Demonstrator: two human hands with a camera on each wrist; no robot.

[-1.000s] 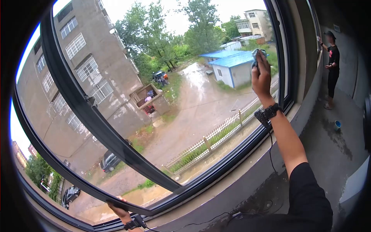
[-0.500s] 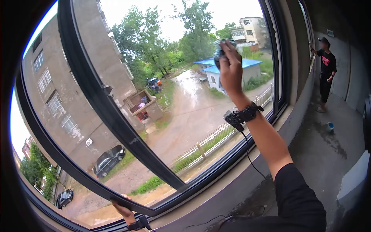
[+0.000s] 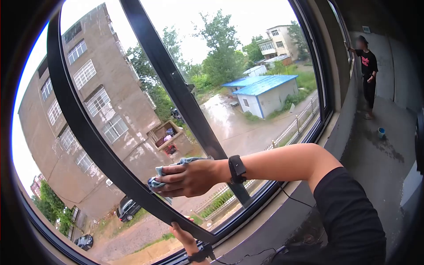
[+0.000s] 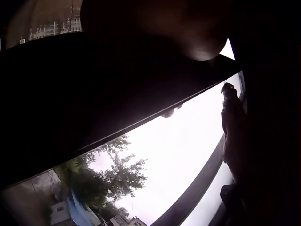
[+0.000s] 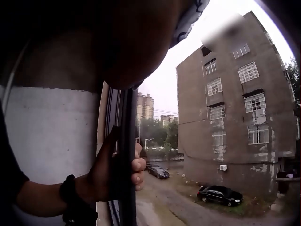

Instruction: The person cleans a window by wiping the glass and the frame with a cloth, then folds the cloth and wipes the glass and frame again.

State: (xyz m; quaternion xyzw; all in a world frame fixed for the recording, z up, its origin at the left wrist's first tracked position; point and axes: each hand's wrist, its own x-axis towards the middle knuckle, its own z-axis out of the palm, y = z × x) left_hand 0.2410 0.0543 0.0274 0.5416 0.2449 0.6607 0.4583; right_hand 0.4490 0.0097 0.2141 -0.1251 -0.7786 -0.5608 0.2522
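- Surface: window glass in dark framing, filling the left and centre of the head frame; beige sill (image 3: 268, 203) along its lower edge.
- Room: bare grey wall (image 3: 404, 73) and concrete floor (image 3: 369, 190) with a dark patch, right side.
- Uprights, two in the sash area: outer stile (image 3: 90, 134), left of centre; inner stile (image 3: 163, 57), upper centre.
- Cloth, one: light blue, bunched, mid-frame beside the outer stile; contact with it cannot be told.
- Hands at work, two: right hand (image 3: 192, 178), centre, holding the cloth (image 3: 155, 182) beneath its fingers; left hand (image 3: 183, 234), lower centre, fingers curled round the outer stile.
- Wrist straps, two, black: right (image 3: 237, 168), left (image 3: 201, 254).
- Bucket (image 3: 381, 132), one, blue, right.
- Second person (image 3: 369, 66), one, black clothing, upper right.
- Cars outside, two, dark: sedan (image 3: 128, 208) and another car (image 3: 84, 241), lower left.
- Change from half a second earlier: right hand and cloth down from upper centre to mid-frame, forearm now crosswise; left hand's grip unchanged.
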